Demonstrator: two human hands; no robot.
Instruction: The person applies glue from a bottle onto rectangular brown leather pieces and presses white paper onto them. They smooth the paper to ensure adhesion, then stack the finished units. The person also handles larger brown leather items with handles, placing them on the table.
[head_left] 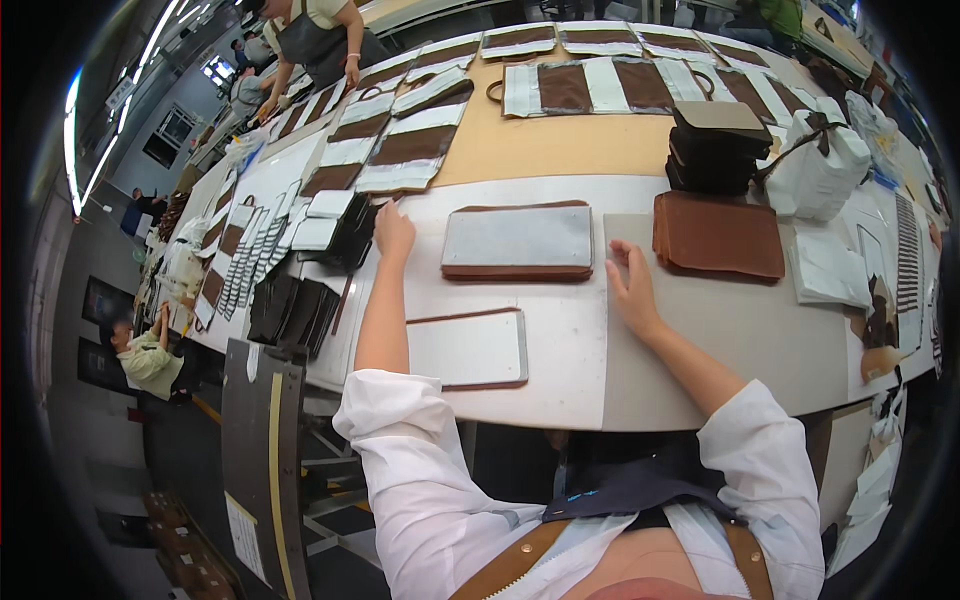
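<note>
- We reach L hand [393, 232] out to the dark stack [345, 232] at bench's left edge; fingers curled on it, grip itself we can't tell.
- R hand [630, 287] lies flat, fingers spread, empty, on the grey mat [740, 330].
- Best to lift one pc only, w/ R steadying.
- Grey panel [518, 240], brown-edged, flat, stiff-looking, sits btwn the hands.

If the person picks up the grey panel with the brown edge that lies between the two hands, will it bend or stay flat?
The grey panel lies perfectly flat with straight edges on a stack of similar pieces, so it probably stays fairly stiff. It looks thin, so likely light for its size. Its smooth face may slide off the stack if the left hand pushes it.
</note>
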